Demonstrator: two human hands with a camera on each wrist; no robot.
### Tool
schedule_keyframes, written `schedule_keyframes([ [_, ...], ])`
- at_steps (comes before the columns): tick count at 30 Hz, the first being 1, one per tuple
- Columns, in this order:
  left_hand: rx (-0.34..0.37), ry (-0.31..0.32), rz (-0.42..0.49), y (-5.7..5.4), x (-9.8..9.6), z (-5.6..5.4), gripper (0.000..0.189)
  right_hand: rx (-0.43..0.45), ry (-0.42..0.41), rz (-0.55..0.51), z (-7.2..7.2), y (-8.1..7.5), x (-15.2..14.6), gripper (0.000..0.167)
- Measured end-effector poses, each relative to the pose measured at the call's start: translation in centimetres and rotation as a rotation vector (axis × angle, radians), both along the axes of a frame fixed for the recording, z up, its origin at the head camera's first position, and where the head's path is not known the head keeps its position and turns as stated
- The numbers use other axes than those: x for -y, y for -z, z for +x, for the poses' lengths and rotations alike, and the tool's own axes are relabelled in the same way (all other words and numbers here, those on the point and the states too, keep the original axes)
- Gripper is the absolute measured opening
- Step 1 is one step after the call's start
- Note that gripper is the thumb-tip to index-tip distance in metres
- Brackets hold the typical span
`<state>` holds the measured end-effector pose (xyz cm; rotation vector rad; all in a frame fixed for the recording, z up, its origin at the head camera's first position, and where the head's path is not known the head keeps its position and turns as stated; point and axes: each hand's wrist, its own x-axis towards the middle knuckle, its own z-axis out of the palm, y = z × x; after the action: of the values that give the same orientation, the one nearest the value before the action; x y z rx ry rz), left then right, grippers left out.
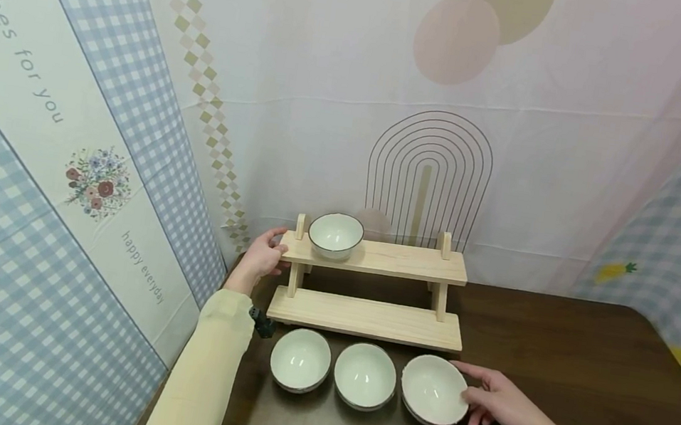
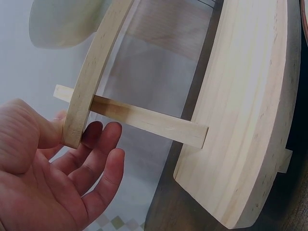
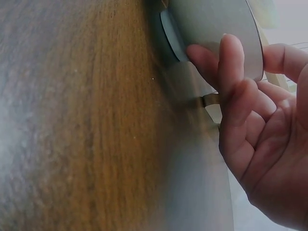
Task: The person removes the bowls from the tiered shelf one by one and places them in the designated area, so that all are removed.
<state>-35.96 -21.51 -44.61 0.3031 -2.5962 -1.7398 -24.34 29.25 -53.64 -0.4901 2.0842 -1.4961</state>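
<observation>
A two-tier wooden shelf [image 1: 365, 318] stands at the back of the table. My left hand [image 1: 263, 254] grips the left end of its upper board, thumb on one side and fingers on the other; the left wrist view shows this board end [image 2: 74, 129] between them. One white bowl with a dark rim [image 1: 335, 235] sits on the upper board's left part. Before the shelf stand a left bowl [image 1: 300, 361], a middle bowl [image 1: 365, 377] and a right bowl [image 1: 434, 391] in a row. My right hand [image 1: 499, 402] pinches the right bowl's rim and side, its fingers against the outer wall [image 3: 207, 29].
The dark wooden table [image 1: 560, 356] extends to the right of the shelf. A patterned cloth [image 1: 330, 96] hangs behind it, and a checked cloth [image 1: 86, 136] hangs close along the left side.
</observation>
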Motion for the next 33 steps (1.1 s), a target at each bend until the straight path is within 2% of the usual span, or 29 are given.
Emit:
schedule_keyframes([
  [14,-0.005,-0.004,-0.016,0.0,0.0,0.1,0.054,0.075,-0.078,0.012,-0.3,-0.5,-0.7,0.071],
  [18,0.004,-0.002,-0.013,0.1,-0.1,0.0,0.054,0.06,-0.064,0.027,-0.3,-0.4,-1.1,0.072],
  [25,0.0,-0.013,-0.01,0.0,-0.3,-0.1,0.054,0.043,-0.025,0.058,-1.2,-0.1,-2.0,0.07],
  [33,0.006,-0.026,-0.011,0.2,-0.4,-0.4,0.054,0.027,-0.042,0.045,-2.2,-0.3,-2.8,0.063],
])
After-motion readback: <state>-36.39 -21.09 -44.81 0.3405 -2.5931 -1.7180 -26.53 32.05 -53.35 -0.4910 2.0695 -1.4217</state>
